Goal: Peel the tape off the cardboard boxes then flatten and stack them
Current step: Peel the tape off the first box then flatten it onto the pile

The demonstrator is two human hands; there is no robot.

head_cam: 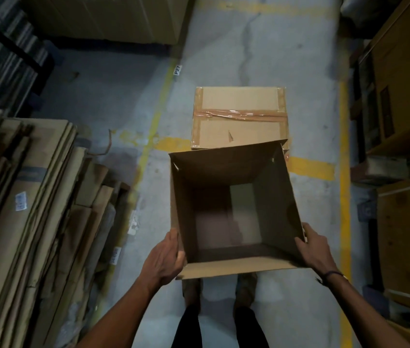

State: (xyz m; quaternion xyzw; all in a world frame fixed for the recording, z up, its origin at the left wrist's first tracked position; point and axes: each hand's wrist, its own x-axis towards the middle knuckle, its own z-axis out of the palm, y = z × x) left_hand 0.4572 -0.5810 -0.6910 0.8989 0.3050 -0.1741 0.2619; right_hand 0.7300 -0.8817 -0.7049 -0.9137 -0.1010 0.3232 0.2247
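- Two hands are holding an open cardboard box above the concrete floor, with its open top facing the camera and the floor showing through its open bottom.
- The left hand is gripping the box's near left corner, thumb curling over the rim to the inside and fingers lying along the outer wall.
- The right hand is clasping the near right corner, fingers wrapping over the edge; a dark band is circling its wrist.
- A second, closed box is sitting on the floor just beyond the held one, with wrinkled brown tape running across its top seam.
- Flattened cardboard sheets are lying piled at the left.
- Yellow floor lines are running past both boxes.
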